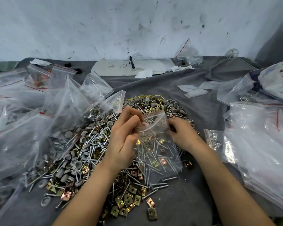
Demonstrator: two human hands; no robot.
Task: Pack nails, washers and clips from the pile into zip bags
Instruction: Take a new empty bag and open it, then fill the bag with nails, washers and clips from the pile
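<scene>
Over the middle of the grey cloth-covered surface (178,206), above the heap of loose hardware (88,144), both hands hold a small clear plastic zip bag (155,132) up by its mouth; the left hand (124,141) has its fingers (134,121) curled in, pinching the bag's upper left edge, and the right hand (183,134) grips the right edge, its fingertips mostly hidden behind the film. The bag hangs just over the heap, its lower end resting on or very near it; silver steel nails (95,137) and brassy square metal clips (131,199) show through it, though whether they lie inside or beneath I cannot tell. Grey round washers (77,163) lie mixed through the heap. Heaps of larger clear zip bags crowd the left (31,128) and the right (260,144), one draped onto the heap's edge. The danger, as I judge it, lies in the thin film and the two-sided pinch: a nail point could pierce the bag if it is pressed down; a slipping edge would tip the contents back into the heap — and the draped neighbour could snag the left hand.
</scene>
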